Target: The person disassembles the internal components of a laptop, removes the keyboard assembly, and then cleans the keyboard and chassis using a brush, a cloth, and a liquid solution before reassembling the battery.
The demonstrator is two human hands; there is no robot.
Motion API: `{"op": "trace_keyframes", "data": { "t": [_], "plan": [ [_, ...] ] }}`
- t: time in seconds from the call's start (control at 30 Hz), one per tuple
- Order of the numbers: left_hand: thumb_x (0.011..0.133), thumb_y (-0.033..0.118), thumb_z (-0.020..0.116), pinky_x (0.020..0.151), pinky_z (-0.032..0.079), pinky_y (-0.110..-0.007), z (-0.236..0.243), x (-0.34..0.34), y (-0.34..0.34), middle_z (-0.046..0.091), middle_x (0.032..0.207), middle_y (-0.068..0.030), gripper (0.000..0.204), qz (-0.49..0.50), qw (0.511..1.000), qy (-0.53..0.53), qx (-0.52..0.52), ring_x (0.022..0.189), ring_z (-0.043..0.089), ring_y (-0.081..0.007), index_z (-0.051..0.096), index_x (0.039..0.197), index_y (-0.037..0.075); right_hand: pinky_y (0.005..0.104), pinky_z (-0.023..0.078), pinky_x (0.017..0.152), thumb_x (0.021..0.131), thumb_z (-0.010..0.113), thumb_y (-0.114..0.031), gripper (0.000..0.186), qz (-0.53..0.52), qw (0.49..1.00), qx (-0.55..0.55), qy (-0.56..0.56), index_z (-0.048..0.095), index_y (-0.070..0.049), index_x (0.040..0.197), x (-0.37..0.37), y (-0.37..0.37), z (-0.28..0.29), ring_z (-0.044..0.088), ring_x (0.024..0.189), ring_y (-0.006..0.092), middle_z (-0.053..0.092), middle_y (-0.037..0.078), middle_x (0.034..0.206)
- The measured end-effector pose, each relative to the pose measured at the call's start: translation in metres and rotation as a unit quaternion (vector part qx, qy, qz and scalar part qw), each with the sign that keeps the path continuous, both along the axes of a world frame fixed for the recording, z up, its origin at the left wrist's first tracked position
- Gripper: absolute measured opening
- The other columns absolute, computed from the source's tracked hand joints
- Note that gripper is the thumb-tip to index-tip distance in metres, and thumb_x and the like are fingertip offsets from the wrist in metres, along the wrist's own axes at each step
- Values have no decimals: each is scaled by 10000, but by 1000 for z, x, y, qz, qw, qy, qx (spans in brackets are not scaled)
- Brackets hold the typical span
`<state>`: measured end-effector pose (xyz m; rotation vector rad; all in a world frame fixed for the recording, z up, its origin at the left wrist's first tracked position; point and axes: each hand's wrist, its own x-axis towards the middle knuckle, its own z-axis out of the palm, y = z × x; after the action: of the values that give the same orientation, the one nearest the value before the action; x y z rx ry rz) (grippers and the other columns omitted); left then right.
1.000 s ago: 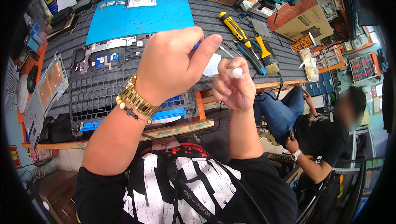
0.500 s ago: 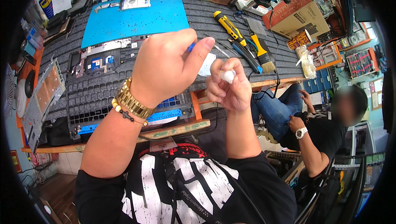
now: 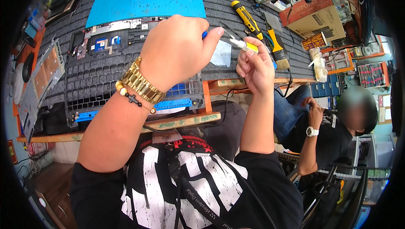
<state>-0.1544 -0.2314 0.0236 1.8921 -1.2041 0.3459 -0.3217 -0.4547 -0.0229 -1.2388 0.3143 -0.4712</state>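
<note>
My left hand (image 3: 177, 51), with a gold watch at the wrist, is closed over the laptop casing. A small blue thing (image 3: 205, 35) peeks out between its thumb and fingers; the rest is hidden. To the right, my right hand (image 3: 258, 69) pinches a small white bottle (image 3: 251, 48) with a yellow label, its narrow tip pointing up and left toward my left thumb. The dark laptop casing (image 3: 95, 75), with a keyboard grid and blue strips, lies on the ribbed mat, partly covered by my left hand and forearm. A pale flat piece (image 3: 221, 55) rests between my hands.
Beyond the casing is a blue mat (image 3: 147, 7) with scattered bits. A yellow-black screwdriver (image 3: 246, 18) and a brush (image 3: 276, 43) lie right. A thin metal panel (image 3: 44, 81) leans at the left edge. Another person (image 3: 320, 132) sits at right, past a cardboard box (image 3: 314, 20).
My right hand has moved up and right, and the bottle, earlier seen only as a white end, now shows its label and tip. The whole view has shifted slightly.
</note>
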Motion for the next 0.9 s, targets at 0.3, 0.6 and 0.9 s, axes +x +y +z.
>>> {"op": "trace_keyframes", "data": {
  "t": [0.3,0.6,0.9],
  "plan": [
    [1067,393,699,609,617,-497,-1,1,1,708,678,-224,493,4,999,11,42,654,729,-438,762,744,25,239,387,562,1163,625,-174,160,-69,967,-245,27,657,-33,1232,15,-6,-12,514,662,54,643,2,837],
    [1064,385,696,628,619,-511,-3,1,0,713,694,-230,487,-4,999,14,40,664,719,-450,766,748,21,344,497,631,1093,697,-200,217,-154,880,-444,62,656,-1,1019,34,0,-16,639,699,127,724,76,786],
    [1053,381,705,639,623,-510,-4,1,0,720,706,-227,472,-6,999,18,43,672,724,-449,777,759,19,386,533,638,1068,712,-177,203,-175,827,-529,67,649,4,1000,38,7,-16,671,651,212,717,136,769]
  ]
}}
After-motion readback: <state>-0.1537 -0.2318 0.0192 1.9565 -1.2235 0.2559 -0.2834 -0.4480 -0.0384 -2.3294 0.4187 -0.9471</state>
